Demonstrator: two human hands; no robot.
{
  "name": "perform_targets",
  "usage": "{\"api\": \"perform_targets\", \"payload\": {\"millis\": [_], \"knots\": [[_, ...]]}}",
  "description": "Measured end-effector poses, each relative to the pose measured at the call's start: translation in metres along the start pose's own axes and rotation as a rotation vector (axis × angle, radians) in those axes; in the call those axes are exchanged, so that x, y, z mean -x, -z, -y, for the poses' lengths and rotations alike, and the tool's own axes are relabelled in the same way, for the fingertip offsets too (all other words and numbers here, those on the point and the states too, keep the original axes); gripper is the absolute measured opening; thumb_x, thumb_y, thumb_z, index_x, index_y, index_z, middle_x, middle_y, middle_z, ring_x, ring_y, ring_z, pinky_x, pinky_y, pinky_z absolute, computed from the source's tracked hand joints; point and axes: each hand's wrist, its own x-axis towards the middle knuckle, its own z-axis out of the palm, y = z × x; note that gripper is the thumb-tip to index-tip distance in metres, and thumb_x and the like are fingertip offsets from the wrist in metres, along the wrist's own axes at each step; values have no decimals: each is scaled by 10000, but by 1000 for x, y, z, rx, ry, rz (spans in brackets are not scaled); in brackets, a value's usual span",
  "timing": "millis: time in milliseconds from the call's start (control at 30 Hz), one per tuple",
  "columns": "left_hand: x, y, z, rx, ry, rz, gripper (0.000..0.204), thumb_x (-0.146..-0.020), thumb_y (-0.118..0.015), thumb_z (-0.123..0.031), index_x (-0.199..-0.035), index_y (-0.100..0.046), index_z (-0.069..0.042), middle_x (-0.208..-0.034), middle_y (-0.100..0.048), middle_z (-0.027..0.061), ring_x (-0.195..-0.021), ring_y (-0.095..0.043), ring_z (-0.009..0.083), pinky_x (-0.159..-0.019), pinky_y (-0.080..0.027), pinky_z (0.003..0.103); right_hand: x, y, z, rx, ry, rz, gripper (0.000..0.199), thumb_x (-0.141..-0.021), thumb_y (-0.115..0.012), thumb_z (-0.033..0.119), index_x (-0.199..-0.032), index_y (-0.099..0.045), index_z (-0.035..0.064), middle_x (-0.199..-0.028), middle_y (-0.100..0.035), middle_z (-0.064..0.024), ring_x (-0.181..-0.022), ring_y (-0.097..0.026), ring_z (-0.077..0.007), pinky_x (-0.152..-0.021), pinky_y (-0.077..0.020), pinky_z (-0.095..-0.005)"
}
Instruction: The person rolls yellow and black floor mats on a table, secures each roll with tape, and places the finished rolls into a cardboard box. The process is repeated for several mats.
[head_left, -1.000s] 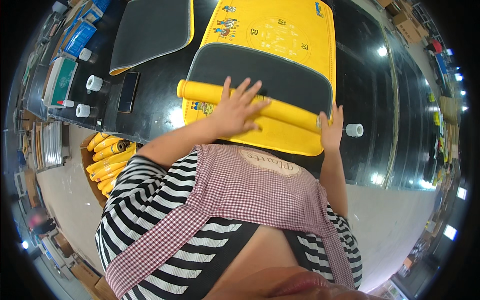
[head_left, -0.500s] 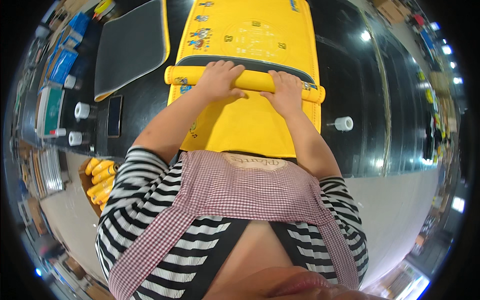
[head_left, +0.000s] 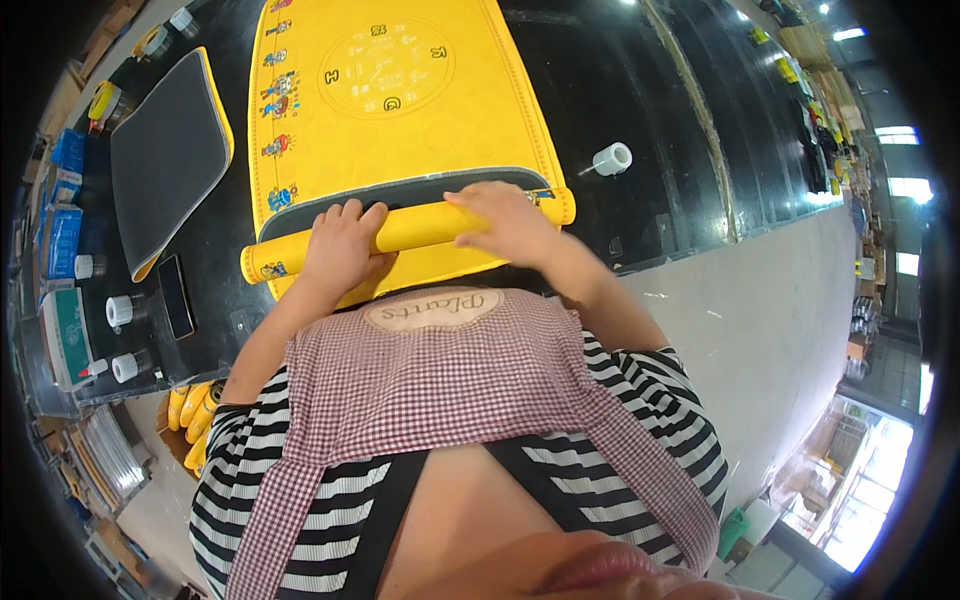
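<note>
A long yellow mat [head_left: 400, 100] with a round printed pattern lies on the black table [head_left: 640, 110], its near end rolled into a yellow tube [head_left: 420, 232] that shows a dark backing behind it. My left hand [head_left: 338, 250] lies over the left part of the roll, fingers spread on top. My right hand [head_left: 505, 222] presses on the right part of the roll. Both hands rest on it side by side.
A second mat [head_left: 165, 150], grey side up with yellow edging, lies at the left. A white tape roll [head_left: 612, 158] stands right of the mat. A phone [head_left: 176, 297], small white rolls [head_left: 120, 310] and blue boxes [head_left: 58, 215] line the left. Rolled yellow mats [head_left: 192, 420] sit below the table.
The view has shifted so the mat sits higher and more centred. Both hands have come closer together on the roll, and the roll lies nearer my body.
</note>
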Motion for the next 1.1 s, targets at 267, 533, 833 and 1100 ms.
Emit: {"api": "perform_targets", "payload": {"millis": [267,533,833,1100], "knots": [[-7,5,-2,75,-92,-86,661,-724,-899,-354,-1282,-637,-115,-1137,-591,126,-1157,-562,333,-987,-446,449,63,110,-289,179,-620,-55,502,-822,-616,32,-1292,-742,156,-1183,-757,-129,-1099,-716,-267,-952,-560,-375],[4,-2,8,66,-60,-86,705,-745,-877,-413,-1331,-609,-126,-1180,-599,111,-1175,-559,326,-1019,-436,445,45,87,-210,-591,-1032,-261,227,-1013,-495,124,-1120,-681,52,-952,-747,-134,-722,-741,-233,-581,-581,-319],[4,-2,11,102,-95,-139,814,-793,-817,-550,-1426,-577,-98,-1248,-623,144,-1222,-565,340,-1065,-425,459,-56,-17,17,-711,99,-251,117,-840,-789,58,-914,-699,49,-1306,-699,-133,-1151,-660,-218,-991,-514,-338],[-12,22,-10,460,-323,-485,460,-842,-815,-259,-1274,-691,-163,-1223,-670,91,-1133,-606,321,-1000,-475,436,-68,-23,28,-659,73,-187,182,-838,-771,139,-975,-745,22,-1171,-746,-155,-1054,-700,-309,-926,-525,-369]]}}
